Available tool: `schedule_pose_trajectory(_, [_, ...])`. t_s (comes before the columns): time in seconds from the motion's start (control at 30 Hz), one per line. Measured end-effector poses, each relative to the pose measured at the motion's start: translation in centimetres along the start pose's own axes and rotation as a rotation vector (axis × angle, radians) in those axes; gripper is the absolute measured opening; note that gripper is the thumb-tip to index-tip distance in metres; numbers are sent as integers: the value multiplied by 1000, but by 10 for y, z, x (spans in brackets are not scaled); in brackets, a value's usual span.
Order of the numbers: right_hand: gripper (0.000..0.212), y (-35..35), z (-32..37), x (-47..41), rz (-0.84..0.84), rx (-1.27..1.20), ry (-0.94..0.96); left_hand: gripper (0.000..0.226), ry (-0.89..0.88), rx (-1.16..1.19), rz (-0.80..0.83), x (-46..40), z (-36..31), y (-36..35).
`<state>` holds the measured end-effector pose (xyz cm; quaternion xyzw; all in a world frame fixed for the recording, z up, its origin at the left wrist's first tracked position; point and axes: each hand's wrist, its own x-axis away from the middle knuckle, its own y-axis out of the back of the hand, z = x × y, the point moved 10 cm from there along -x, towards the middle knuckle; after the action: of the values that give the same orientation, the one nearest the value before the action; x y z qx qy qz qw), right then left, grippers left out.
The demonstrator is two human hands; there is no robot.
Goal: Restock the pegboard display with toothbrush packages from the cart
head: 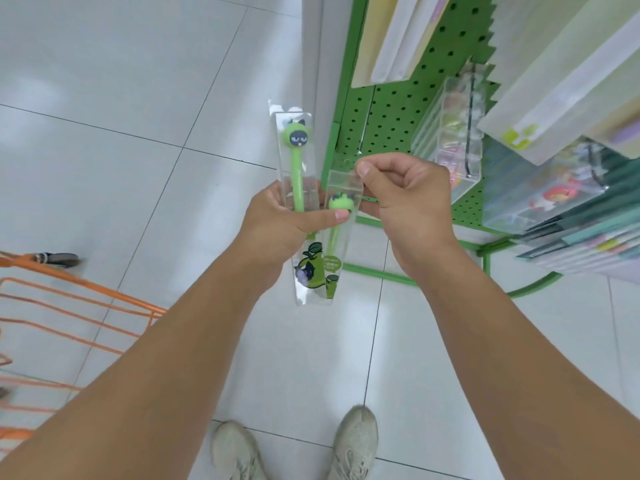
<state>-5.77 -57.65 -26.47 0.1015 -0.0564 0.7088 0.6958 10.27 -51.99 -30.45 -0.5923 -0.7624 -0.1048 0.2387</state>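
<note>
A person's left hand [287,220] grips two clear toothbrush packages at once, thumb pressed across their fronts and fingers curled behind. The taller package [296,157] stands nearly upright above the hand and shows a green toothbrush topped with a round green cat face. The second package [334,237] sits lower and just to the right of the first, touching it, with a printed green pear cartoon near its bottom end. The right hand [405,199] pinches the top flap of this second package between thumb and forefinger, the other fingers curled in. Both bare forearms reach forward over a pale tiled floor [121,98]. Just beyond the hands to the right stands a green pegboard display [388,112], hung with clear packets and pale cardboard-backed goods. An orange wire cart [69,306] sits at the left edge. Two grey-beige shoes [353,441] show at the bottom.
</note>
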Motion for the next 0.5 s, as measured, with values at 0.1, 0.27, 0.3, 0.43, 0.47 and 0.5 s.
schedule_pose_trajectory(0.1, [12, 6, -3, -5, -61, -27, 12, 47, 16, 52, -16, -11, 2, -4])
schedule_pose_trajectory(0.27, [14, 9, -8, -10, -75, -4, 10, 53, 52, 66, -20, -20, 11, -8])
schedule_pose_trajectory(0.3, [14, 8, -8, -11, -72, -7, 10, 55, 55, 68, -23, -22, 12, -8])
schedule_pose_trajectory(0.43, [13, 9, -4, -14, -62, -14, 30, 57, 46, 81, -15, -27, 11, -8])
schedule_pose_trajectory(0.47, [13, 9, -3, -14, -61, -15, 38, 57, 48, 83, -10, -27, 12, -9])
schedule_pose_trajectory(0.5, [13, 10, -3, -14, -62, -17, 42, 58, 50, 87, -6, -27, 12, -9])
